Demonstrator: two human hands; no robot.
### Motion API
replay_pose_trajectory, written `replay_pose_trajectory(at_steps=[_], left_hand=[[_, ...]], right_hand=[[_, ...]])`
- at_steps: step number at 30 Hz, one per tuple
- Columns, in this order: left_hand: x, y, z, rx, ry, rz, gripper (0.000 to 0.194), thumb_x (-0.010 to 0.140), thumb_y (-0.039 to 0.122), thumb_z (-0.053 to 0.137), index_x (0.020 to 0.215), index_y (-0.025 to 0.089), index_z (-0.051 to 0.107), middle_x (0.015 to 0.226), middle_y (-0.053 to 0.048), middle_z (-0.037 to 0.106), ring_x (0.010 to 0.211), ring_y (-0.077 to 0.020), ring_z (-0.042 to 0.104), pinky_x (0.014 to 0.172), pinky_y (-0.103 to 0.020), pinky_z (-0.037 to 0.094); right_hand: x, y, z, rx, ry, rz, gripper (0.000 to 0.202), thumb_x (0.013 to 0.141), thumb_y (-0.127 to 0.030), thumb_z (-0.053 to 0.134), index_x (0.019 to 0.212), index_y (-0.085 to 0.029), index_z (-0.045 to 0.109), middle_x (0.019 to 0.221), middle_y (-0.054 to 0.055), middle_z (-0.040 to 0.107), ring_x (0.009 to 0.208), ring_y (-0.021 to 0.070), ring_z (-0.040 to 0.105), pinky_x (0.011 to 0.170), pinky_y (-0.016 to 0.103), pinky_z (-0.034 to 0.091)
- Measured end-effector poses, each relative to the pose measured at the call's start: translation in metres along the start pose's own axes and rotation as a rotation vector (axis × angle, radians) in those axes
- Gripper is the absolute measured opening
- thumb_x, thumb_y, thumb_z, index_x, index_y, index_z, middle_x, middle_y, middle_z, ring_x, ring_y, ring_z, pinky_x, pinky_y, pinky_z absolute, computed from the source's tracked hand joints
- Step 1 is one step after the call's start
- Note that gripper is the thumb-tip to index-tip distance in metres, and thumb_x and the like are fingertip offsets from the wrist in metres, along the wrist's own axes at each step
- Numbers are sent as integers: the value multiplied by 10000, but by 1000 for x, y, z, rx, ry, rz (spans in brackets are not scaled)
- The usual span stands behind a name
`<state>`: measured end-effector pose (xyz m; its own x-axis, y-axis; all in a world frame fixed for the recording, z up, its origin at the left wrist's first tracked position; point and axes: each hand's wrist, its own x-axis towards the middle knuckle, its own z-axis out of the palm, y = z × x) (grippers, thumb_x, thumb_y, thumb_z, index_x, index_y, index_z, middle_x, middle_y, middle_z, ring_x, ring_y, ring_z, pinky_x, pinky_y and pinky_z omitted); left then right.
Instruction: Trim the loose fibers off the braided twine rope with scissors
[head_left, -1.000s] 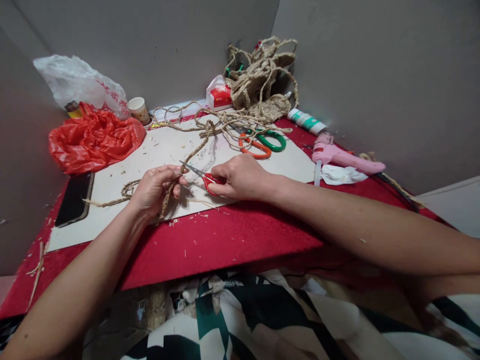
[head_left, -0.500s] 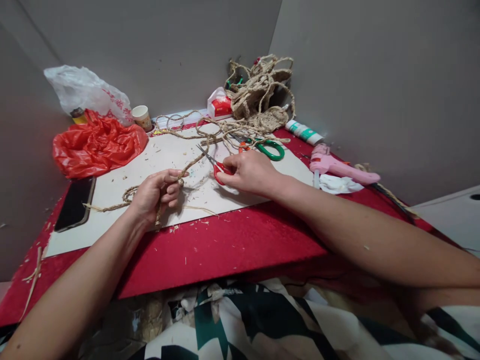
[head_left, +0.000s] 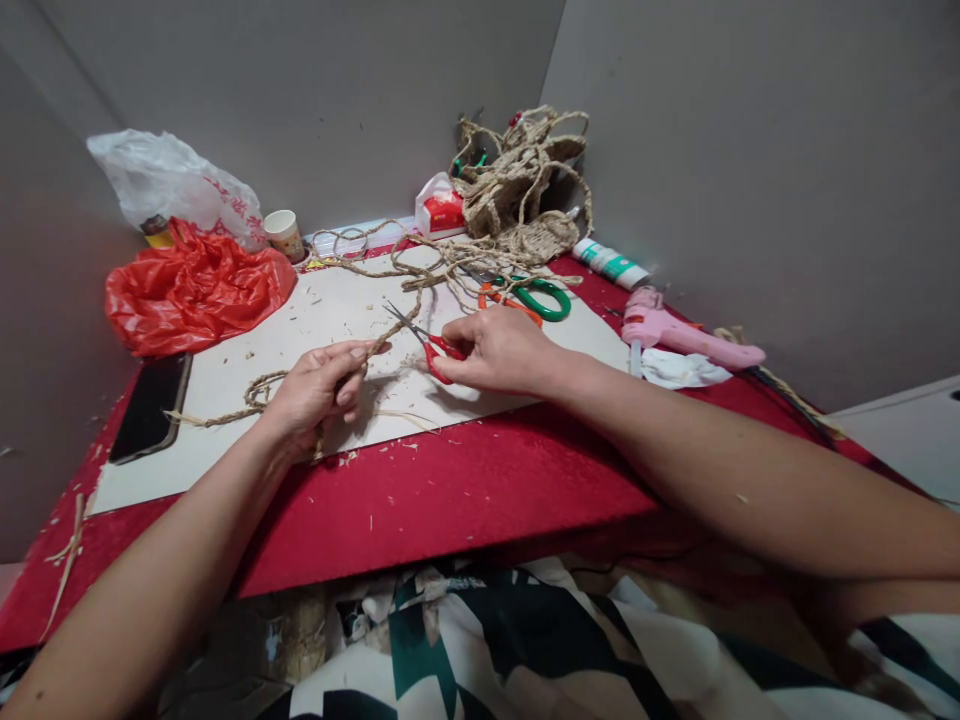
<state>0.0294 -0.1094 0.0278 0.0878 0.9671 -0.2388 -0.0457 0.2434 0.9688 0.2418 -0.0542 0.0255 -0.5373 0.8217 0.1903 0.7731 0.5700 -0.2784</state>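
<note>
Pinched between the thumb and fingers of my left hand (head_left: 319, 390) is a braided straw rope (head_left: 392, 338). It runs up and away toward a loose heap of the same cord, and another length with a frayed end lies left of the hand. My right hand (head_left: 499, 350) is closed around red-handled scissors (head_left: 431, 345), thumb and fingers at the loops. The slim blades point up and left, slightly parted, beside the rope; whether they touch it I cannot tell. Loose fibre scraps lie on the white board (head_left: 225, 400) under both hands.
Green-handled scissors (head_left: 551, 298) and an orange-handled tool (head_left: 517, 305) lie beyond my right hand. Woven straw pieces (head_left: 517, 185) are heaped at the back. A pink glue gun (head_left: 682, 332) sits right; a phone (head_left: 150, 410), red plastic bag (head_left: 199, 290) and paper cup (head_left: 283, 233) sit left.
The scissors have shifted slightly left, their blades now across by the rope. My left fingers have straightened a little along the rope.
</note>
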Motion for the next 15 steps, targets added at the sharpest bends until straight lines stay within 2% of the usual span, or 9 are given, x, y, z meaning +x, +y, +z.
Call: replay_pose_trajectory(at_steps=[6,15], left_hand=[[0,1,-1,-17,21,56,190,810,291,625,946,170,680,392,95,335,345,-54,220,357,-170,325],[0,0,1,-25,34,36,160,798,244,616,931,173,670,370,99,327,339,-55,192,358,-176,340]], right_hand=[[-4,-5,-1,-97,-9,-35,365,749,-491,497,636,-172,632,541,20,542,522,119,381,531,255,240],[-7,-8,4,-252,-2,-92,421,791,-502,458,777,-177,725,617,62,656,560,152,489,515,272,169]])
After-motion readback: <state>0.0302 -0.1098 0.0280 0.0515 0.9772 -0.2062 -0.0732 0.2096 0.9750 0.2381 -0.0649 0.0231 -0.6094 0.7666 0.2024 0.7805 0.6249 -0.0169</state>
